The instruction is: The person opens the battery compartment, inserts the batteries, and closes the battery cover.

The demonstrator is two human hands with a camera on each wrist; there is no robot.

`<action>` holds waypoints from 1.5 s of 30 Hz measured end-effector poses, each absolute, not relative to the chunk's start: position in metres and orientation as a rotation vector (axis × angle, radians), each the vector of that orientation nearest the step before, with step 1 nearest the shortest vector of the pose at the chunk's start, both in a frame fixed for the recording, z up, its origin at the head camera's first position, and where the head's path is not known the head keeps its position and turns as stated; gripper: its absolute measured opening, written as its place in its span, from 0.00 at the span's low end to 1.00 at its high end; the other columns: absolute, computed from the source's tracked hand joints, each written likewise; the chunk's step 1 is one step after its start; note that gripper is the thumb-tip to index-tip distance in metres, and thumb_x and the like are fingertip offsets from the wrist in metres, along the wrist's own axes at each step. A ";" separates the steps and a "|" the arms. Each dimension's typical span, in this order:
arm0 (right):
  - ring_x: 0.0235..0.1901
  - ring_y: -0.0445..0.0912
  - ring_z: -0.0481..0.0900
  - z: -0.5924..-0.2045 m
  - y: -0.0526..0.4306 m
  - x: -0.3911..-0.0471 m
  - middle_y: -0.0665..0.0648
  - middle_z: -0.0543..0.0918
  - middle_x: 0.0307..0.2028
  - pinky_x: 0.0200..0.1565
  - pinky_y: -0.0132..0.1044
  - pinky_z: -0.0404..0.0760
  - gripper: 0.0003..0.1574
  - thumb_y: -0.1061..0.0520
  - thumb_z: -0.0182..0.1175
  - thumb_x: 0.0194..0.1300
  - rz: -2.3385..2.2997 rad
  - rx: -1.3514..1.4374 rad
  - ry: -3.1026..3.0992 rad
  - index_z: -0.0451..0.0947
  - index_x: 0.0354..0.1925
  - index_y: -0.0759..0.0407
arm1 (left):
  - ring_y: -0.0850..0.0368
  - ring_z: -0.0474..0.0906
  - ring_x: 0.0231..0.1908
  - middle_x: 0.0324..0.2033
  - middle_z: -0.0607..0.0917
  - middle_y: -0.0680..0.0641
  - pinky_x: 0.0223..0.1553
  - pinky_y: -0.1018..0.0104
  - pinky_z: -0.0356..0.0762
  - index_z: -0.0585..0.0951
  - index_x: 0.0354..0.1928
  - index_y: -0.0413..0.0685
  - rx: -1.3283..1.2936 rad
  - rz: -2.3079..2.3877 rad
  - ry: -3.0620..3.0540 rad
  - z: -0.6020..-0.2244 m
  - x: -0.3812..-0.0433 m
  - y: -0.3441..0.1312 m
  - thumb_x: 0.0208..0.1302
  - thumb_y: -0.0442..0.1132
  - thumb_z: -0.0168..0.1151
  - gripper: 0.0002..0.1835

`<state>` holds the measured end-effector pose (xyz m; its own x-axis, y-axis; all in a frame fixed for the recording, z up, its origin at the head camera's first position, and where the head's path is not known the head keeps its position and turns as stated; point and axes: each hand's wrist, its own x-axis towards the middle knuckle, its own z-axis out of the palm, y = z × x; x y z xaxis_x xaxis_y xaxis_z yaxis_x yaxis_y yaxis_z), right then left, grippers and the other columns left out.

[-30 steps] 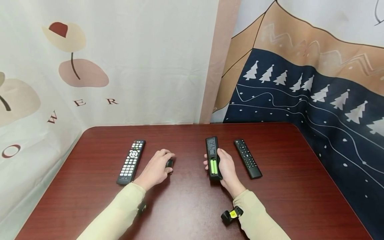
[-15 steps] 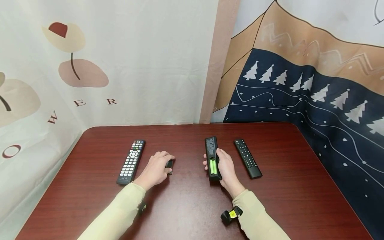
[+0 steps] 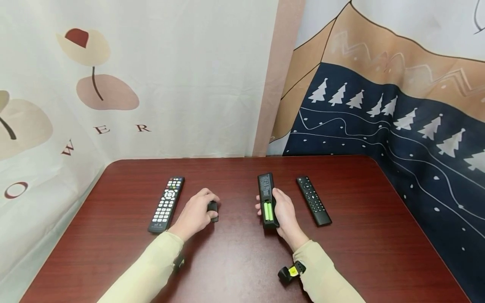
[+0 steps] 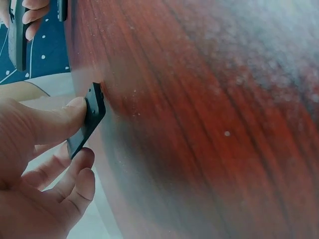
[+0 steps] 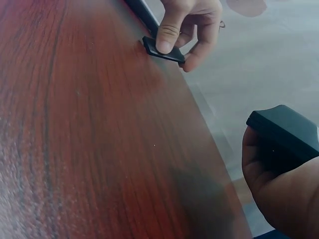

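Observation:
My left hand (image 3: pixel 193 212) pinches a small black battery cover (image 4: pixel 90 119) between thumb and fingertips, close over the table on the left. The cover stands tilted in the left wrist view, one end right at the wood. My right hand (image 3: pixel 286 211) grips a black remote control (image 3: pixel 266 187), its labelled back facing up. Two green batteries (image 3: pixel 268 211) lie side by side in its uncovered compartment at the near end. In the right wrist view, only the remote's near end shows above the palm, and the batteries are hidden.
A remote with white buttons (image 3: pixel 166 204) lies face up left of my left hand. To the right of my right hand lies a slimmer black remote (image 3: pixel 313 200). The reddish-brown table (image 3: pixel 235 261) ends at patterned curtains (image 3: pixel 197 84) behind.
The battery cover has turned slightly in my left fingers and shows more of its face. My right hand and its remote have drifted very slightly left.

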<state>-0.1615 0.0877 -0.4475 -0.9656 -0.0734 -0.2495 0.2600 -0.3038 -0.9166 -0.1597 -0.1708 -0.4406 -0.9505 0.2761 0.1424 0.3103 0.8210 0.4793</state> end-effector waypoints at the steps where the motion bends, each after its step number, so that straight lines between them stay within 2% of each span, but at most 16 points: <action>1: 0.29 0.45 0.86 -0.448 0.087 -0.161 0.68 0.83 0.49 0.31 0.38 0.85 0.30 0.51 0.32 0.85 -2.370 0.235 1.711 0.65 0.70 0.66 | 0.46 0.84 0.45 0.43 0.82 0.50 0.49 0.49 0.82 0.87 0.45 0.45 -0.474 -0.798 -2.928 -0.440 -0.160 -0.171 0.54 0.30 0.78 0.15; 4: 0.29 0.45 0.86 -0.449 0.086 -0.161 0.67 0.84 0.48 0.31 0.37 0.85 0.30 0.51 0.32 0.85 -2.369 0.225 1.707 0.65 0.70 0.67 | 0.48 0.84 0.42 0.40 0.82 0.51 0.46 0.51 0.83 0.88 0.41 0.45 -0.474 -0.825 -2.916 -0.439 -0.159 -0.171 0.54 0.29 0.78 0.13; 11: 0.29 0.45 0.86 -0.451 0.085 -0.159 0.72 0.82 0.52 0.31 0.37 0.85 0.30 0.50 0.32 0.85 -2.349 0.201 1.723 0.65 0.70 0.67 | 0.51 0.84 0.38 0.36 0.82 0.51 0.43 0.55 0.84 0.89 0.38 0.45 -0.510 -0.862 -2.875 -0.437 -0.158 -0.169 0.55 0.28 0.77 0.10; 17: 0.30 0.45 0.86 -0.452 0.083 -0.157 0.68 0.83 0.49 0.32 0.37 0.85 0.30 0.50 0.32 0.85 -2.344 0.190 1.729 0.66 0.69 0.68 | 0.54 0.83 0.34 0.35 0.83 0.50 0.38 0.60 0.83 0.89 0.38 0.42 -0.553 -0.911 -2.824 -0.435 -0.158 -0.163 0.53 0.27 0.78 0.10; 24: 0.30 0.44 0.86 -0.453 0.081 -0.157 0.71 0.83 0.51 0.32 0.37 0.86 0.30 0.51 0.32 0.85 -2.348 0.188 1.721 0.66 0.68 0.68 | 0.55 0.83 0.34 0.35 0.85 0.50 0.38 0.62 0.84 0.90 0.37 0.42 -0.614 -0.980 -2.743 -0.429 -0.155 -0.154 0.52 0.26 0.78 0.10; 30: 0.30 0.44 0.86 -0.452 0.080 -0.157 0.70 0.83 0.50 0.32 0.38 0.86 0.30 0.51 0.33 0.85 -2.347 0.184 1.721 0.66 0.68 0.68 | 0.56 0.82 0.33 0.35 0.85 0.50 0.37 0.63 0.83 0.90 0.38 0.42 -0.639 -1.033 -2.694 -0.424 -0.153 -0.144 0.54 0.27 0.77 0.09; 38: 0.31 0.45 0.86 -0.451 0.078 -0.157 0.76 0.80 0.55 0.33 0.38 0.86 0.30 0.50 0.32 0.85 -2.348 0.171 1.720 0.67 0.67 0.69 | 0.56 0.83 0.32 0.36 0.85 0.49 0.36 0.64 0.83 0.90 0.38 0.44 -0.679 -1.083 -2.612 -0.420 -0.152 -0.133 0.55 0.26 0.76 0.10; 45: 0.31 0.45 0.87 -0.451 0.078 -0.157 0.74 0.81 0.53 0.33 0.38 0.86 0.30 0.49 0.32 0.85 -2.342 0.165 1.721 0.67 0.67 0.69 | 0.59 0.80 0.30 0.35 0.85 0.50 0.33 0.67 0.81 0.90 0.38 0.45 -0.686 -1.110 -2.529 -0.420 -0.152 -0.124 0.55 0.26 0.77 0.10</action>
<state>-0.1572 0.0782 -0.4512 -0.9672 -0.1178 -0.2252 0.2501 -0.2834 -0.9258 -0.1523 -0.1236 -0.4198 -0.8430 0.3051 0.4431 0.5327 0.5887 0.6081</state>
